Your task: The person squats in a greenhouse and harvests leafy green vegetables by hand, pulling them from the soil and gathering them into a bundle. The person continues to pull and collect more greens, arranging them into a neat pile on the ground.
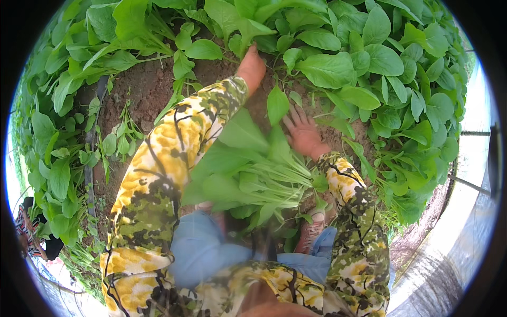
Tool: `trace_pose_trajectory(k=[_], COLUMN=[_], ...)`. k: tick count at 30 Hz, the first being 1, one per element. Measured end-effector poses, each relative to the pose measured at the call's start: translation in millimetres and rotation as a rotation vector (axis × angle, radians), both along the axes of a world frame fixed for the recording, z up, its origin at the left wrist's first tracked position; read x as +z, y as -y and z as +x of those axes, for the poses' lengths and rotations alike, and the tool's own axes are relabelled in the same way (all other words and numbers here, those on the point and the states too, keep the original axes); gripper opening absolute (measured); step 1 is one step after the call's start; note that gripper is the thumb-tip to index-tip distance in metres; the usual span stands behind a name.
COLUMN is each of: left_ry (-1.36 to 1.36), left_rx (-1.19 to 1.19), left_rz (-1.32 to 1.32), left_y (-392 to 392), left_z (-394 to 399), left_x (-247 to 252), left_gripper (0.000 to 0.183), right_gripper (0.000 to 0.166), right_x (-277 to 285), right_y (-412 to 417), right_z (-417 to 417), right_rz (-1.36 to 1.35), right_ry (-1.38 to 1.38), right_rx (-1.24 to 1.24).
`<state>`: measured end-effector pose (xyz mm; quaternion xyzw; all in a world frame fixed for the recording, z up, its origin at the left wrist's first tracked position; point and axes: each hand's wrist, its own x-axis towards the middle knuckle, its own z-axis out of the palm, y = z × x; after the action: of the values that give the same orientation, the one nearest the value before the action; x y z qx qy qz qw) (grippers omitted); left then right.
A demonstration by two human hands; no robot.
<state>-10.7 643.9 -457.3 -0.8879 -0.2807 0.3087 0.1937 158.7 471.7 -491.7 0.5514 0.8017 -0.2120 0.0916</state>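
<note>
My left hand (252,70) reaches forward to the base of a leafy green plant (243,29). Leaves hide its fingertips, so its grip cannot be made out. Lower and to the right, my right hand (304,132) rests on the brown soil with its fingers spread and nothing held. A single leaf (278,105) stands just left of its fingertips. Between my forearms lies a bunch of leafy greens (253,174), its pale stems (291,178) pointing right. The bunch is partly blurred and lies over my legs and shoes.
Dense rows of leafy greens (382,63) grow ahead and on both sides. A dark hose (90,174) runs along the soil (136,91) at left. Small weeds (122,138) grow beside it. Plastic sheeting (443,253) borders the right side. Striped fabric (33,237) shows at the left edge.
</note>
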Motion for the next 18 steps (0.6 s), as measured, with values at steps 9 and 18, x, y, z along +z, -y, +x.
trace_pose_trajectory(k=[9, 18], left_ry=[0.069, 0.159], left_rx=[0.329, 0.272], left_rz=[0.021, -0.161], left_y=[-15.5, -4.3], left_z=[-6.9, -16.7], left_x=[-33.9, 14.0], left_gripper=[0.02, 0.019], right_gripper=[0.077, 0.068], right_x=[1.6, -2.8], right_y=[4.8, -4.8], right_z=[7.4, 19.9], right_rz=[0.073, 0.007], right_ry=[-0.04, -0.013], right_rx=[0.015, -0.015])
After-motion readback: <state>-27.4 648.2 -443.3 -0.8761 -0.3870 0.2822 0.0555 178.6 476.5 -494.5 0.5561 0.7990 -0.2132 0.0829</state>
